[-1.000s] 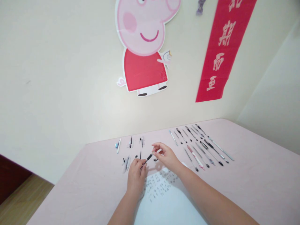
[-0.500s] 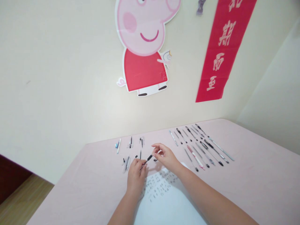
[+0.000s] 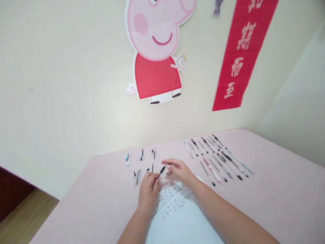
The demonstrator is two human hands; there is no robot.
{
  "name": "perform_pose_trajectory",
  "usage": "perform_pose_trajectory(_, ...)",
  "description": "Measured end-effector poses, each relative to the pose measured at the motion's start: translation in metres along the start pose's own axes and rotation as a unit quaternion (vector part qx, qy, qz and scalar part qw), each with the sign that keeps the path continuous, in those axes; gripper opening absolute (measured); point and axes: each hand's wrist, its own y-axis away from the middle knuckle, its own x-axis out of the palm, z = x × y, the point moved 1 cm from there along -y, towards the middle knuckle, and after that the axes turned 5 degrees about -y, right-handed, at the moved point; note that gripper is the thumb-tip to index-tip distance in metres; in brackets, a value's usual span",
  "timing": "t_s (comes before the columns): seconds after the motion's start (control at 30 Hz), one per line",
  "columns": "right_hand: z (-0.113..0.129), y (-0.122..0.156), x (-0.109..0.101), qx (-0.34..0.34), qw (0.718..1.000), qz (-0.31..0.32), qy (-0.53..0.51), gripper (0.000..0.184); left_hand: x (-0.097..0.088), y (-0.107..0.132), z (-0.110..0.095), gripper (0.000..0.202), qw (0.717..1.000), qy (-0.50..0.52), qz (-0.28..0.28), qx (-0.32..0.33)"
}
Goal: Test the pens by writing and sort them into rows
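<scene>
We hold a black-gripped pen [image 3: 163,169] at a slant, beyond the far edge of our written sheet [image 3: 182,220]. Our left hand [image 3: 148,187] pinches its lower part; our right hand [image 3: 180,172] curves its fingers about the upper end, whether pressing we cannot tell. Beyond the sheet lie dismantled pens [image 3: 138,177] leftward and two rows of pens [image 3: 212,170] rightward.

1. Your left hand [image 3: 148,186] holds a pen [image 3: 163,169].
2. Your right hand [image 3: 178,171] is at its upper end.
3. Paper [image 3: 179,220] lies between your forearms.
4. Pens [image 3: 212,171] lie to your right, pen parts [image 3: 138,177] left.
5. Ahead, the wall [image 3: 76,101] bears a pig cutout [image 3: 157,76] and banner [image 3: 235,81].
</scene>
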Motion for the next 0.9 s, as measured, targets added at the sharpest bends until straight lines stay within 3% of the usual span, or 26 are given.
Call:
perform_pose_trajectory(0.33,-0.010,-0.005,-0.002,-0.007,0.999,-0.029,-0.013,0.024,-0.001,0.000,-0.001,0.018,1.000,-0.005,0.014,0.003)
perform_pose_trajectory(0.57,-0.012,-0.004,-0.004,0.034,0.999,-0.005,-0.029,0.035,0.000,0.000,0.000,0.018,1.000,-0.008,0.012,0.006)
perform_pose_trajectory(0.77,-0.013,-0.006,-0.004,-0.007,1.000,-0.007,-0.018,0.025,0.000,0.000,0.000,0.017,1.000,-0.009,0.015,0.009)
perform_pose_trajectory(0.9,-0.011,-0.005,-0.003,0.007,0.999,-0.017,-0.028,0.028,0.001,0.000,0.001,0.017,1.000,-0.011,0.019,0.014)
